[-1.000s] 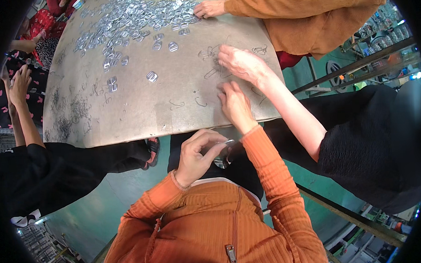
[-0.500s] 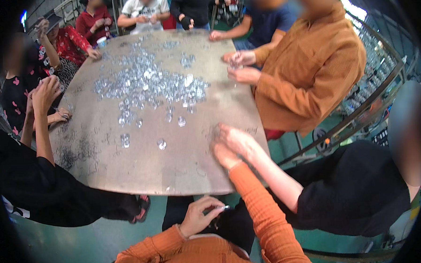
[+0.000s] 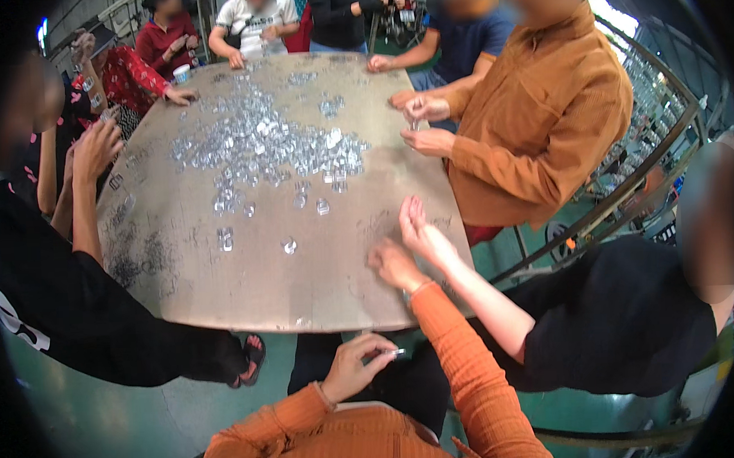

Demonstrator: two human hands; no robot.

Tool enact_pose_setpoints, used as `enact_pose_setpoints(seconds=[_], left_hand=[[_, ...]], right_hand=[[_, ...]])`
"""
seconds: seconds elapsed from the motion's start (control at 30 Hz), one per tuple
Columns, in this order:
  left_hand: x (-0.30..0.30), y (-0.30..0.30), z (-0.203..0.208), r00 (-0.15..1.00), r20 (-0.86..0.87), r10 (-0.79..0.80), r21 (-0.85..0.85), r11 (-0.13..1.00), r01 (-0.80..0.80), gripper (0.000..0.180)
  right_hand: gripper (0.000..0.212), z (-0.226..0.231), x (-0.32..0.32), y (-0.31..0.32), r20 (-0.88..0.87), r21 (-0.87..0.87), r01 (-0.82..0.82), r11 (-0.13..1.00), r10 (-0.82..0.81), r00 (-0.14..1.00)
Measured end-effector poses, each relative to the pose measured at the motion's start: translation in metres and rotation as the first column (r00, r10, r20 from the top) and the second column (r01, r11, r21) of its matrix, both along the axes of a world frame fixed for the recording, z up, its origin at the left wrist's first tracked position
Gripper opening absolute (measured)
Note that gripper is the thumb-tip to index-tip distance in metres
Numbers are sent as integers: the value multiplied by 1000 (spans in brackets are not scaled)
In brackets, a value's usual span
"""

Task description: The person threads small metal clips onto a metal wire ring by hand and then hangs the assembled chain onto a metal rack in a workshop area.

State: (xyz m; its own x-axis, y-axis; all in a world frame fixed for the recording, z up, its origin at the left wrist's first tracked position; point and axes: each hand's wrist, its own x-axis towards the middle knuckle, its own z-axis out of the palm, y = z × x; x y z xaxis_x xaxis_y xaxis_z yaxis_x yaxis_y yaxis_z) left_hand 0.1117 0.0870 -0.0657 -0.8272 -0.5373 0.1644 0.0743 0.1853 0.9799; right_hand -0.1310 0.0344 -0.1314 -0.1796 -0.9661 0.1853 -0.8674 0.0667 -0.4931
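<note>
From where I stand, the left hand [image 3: 353, 370] pinches a small, shiny metal piece [image 3: 399, 352] between nearly closed fingers, above the lap and just off the near edge of the counter [image 3: 304, 285]. The right hand [image 3: 398, 266] reaches over the counter's right side, fingers bent and blurred; I can't tell whether they grip anything. A co-worker's hand [image 3: 424, 233] is just beside it. Silvery pieces [image 3: 257, 140] lie heaped farther up the counter.
</note>
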Motion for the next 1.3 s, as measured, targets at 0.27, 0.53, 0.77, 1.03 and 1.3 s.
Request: enact_pose_setpoints(seconds=[0.27, 0.53, 0.77, 1.03, 1.3], left_hand=[[-9, 2, 2, 999, -23, -42, 81, 996, 44, 10], [-4, 1, -1, 998, -13, -55, 123, 991, 56, 14], [-11, -5, 8, 999, -28, -31, 8, 999, 31, 12], [-4, -2, 19, 1000, -30, -4, 98, 995, 7, 13], [-9, -4, 18, 993, -56, 109, 151, 984, -99, 14]], right_hand=[[3, 14, 7, 37, 797, 184, 119, 976, -219, 563], [6, 29, 36, 56, 845, 143, 190, 971, -220, 488], [10, 2, 31, 76, 739, 101, 241, 965, -236, 631], [5, 105, 79, 122, 946, 7, 357, 934, -121, 299], [4, 112, 117, 161, 950, -37, 477, 878, -117, 289]])
